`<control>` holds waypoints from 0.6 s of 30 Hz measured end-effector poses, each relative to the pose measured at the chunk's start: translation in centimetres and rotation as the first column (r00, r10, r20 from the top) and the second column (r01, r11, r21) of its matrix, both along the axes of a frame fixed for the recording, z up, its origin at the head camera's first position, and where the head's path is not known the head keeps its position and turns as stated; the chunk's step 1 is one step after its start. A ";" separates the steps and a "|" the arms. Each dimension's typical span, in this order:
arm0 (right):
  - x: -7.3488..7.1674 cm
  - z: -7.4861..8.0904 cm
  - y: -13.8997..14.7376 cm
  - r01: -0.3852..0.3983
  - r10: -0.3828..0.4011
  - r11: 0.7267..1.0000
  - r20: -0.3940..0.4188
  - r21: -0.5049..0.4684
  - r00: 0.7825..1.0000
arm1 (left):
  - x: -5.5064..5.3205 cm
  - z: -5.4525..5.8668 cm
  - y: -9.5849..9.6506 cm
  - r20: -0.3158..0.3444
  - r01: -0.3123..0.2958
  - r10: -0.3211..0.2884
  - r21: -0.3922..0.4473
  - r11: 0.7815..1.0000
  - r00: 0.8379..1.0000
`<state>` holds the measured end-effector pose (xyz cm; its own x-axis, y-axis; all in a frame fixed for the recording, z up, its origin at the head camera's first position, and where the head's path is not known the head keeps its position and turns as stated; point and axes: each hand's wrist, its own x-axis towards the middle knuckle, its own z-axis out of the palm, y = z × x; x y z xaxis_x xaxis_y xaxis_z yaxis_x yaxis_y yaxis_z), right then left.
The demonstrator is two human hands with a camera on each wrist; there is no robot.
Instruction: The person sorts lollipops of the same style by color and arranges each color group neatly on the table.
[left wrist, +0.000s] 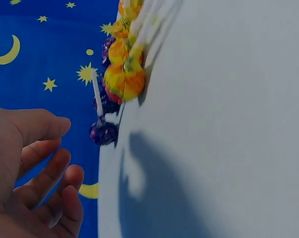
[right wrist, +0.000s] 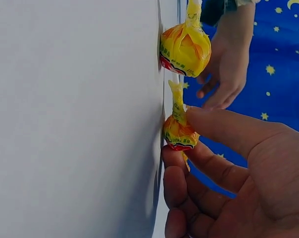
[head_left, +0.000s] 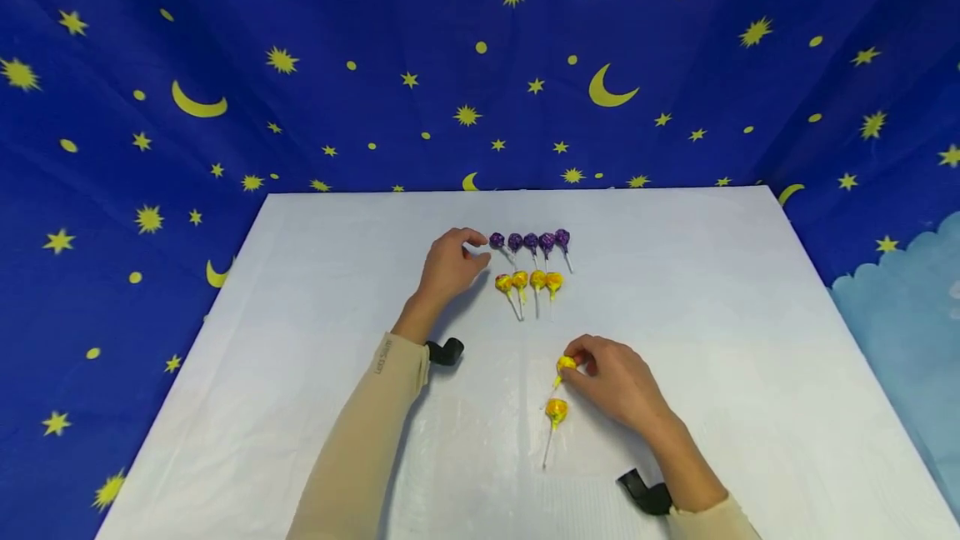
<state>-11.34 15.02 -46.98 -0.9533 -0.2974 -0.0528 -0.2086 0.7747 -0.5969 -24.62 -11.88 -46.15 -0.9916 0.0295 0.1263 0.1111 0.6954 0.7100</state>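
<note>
My right hand pinches a yellow-wrapped lollipop by its head, thumb on one side and fingers on the other, close over the white table. Just nearer to me lies another yellow lollipop, its stick pointing toward me. Farther back, my left hand hovers beside the left end of a row of purple lollipops, fingers loosely bent with nothing between them. In the left wrist view the nearest purple lollipop is a small gap from the fingertips. A row of yellow lollipops lies in front of the purple ones.
The white table reaches back to a blue cloth with yellow stars and moons, which also hangs along both sides. Black straps or mounts sit at both wrists, beside the beige sleeves.
</note>
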 end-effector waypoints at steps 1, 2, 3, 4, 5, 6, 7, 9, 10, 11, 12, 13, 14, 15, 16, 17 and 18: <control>0.0 0.0 0.0 0.001 -0.001 1.000 -0.003 -0.001 1.000 | 0.3 0.2 -0.2 -0.008 -0.003 0.003 -0.006 1.000 1.000; 0.0 -0.1 0.0 0.002 -0.002 1.000 -0.003 -0.001 1.000 | 0.7 0.3 -0.4 -0.016 -0.008 0.008 -0.014 1.000 1.000; 0.1 -0.1 0.0 0.004 -0.004 1.000 -0.001 -0.001 1.000 | 1.1 0.4 -0.7 -0.023 -0.010 0.010 -0.019 1.000 1.000; 0.1 -0.1 0.0 0.004 -0.004 1.000 0.003 -0.002 1.000 | 1.4 0.6 -0.9 -0.026 -0.006 0.006 -0.015 1.000 1.000; 0.1 -0.2 0.0 0.004 -0.004 1.000 0.006 -0.003 1.000 | 1.8 0.7 -1.1 -0.029 0.002 -0.003 -0.007 1.000 1.000; 0.1 -0.2 -0.1 0.004 -0.004 1.000 0.011 -0.004 1.000 | 2.2 0.9 -1.3 -0.026 0.013 -0.013 0.002 1.000 1.000; 0.2 -0.2 -0.1 0.005 -0.005 1.000 0.017 -0.005 1.000 | 2.7 1.1 -1.5 -0.022 0.025 -0.024 0.011 1.000 0.999; 0.2 -0.3 -0.1 0.003 -0.003 1.000 0.027 -0.010 1.000 | 3.7 1.4 -1.8 -0.016 0.048 -0.048 0.030 0.998 0.999; 0.2 -0.3 -0.1 0.003 -0.002 1.000 0.028 -0.014 1.000 | 4.2 1.6 -1.9 -0.014 0.062 -0.061 0.040 0.997 0.998; 0.2 -0.3 -0.1 0.003 -0.003 1.000 0.026 -0.017 1.000 | 4.7 1.7 -2.0 -0.014 0.078 -0.077 0.044 0.996 0.997; 0.2 -0.2 0.0 0.004 -0.004 1.000 0.026 -0.020 1.000 | 5.2 1.8 -2.1 -0.013 0.094 -0.093 0.046 0.995 0.996; 0.1 -0.2 0.0 0.004 -0.003 1.000 0.025 -0.019 1.000 | 5.6 1.9 -2.1 -0.014 0.111 -0.110 0.046 0.993 0.994; 0.1 -0.2 0.0 0.003 -0.003 1.000 0.024 -0.021 1.000 | 6.0 2.0 -2.0 -0.015 0.128 -0.127 0.048 0.991 0.992; 0.0 -0.1 0.0 0.003 -0.003 1.000 0.025 -0.021 1.000 | 6.3 2.1 -1.9 -0.014 0.149 -0.148 0.053 0.987 0.989; 0.0 -0.1 0.1 0.004 -0.003 1.000 0.026 -0.021 1.000 | 6.6 2.1 -1.8 -0.012 0.170 -0.170 0.069 0.983 0.985; 0.0 -0.1 0.1 0.005 -0.004 1.000 0.023 -0.022 1.000 | 6.9 2.2 -1.6 -0.009 0.187 -0.187 0.086 0.979 0.982; -0.1 0.0 0.1 0.004 -0.003 1.000 0.022 -0.022 1.000 | 7.1 2.2 -1.4 -0.007 0.202 -0.202 0.107 0.974 0.979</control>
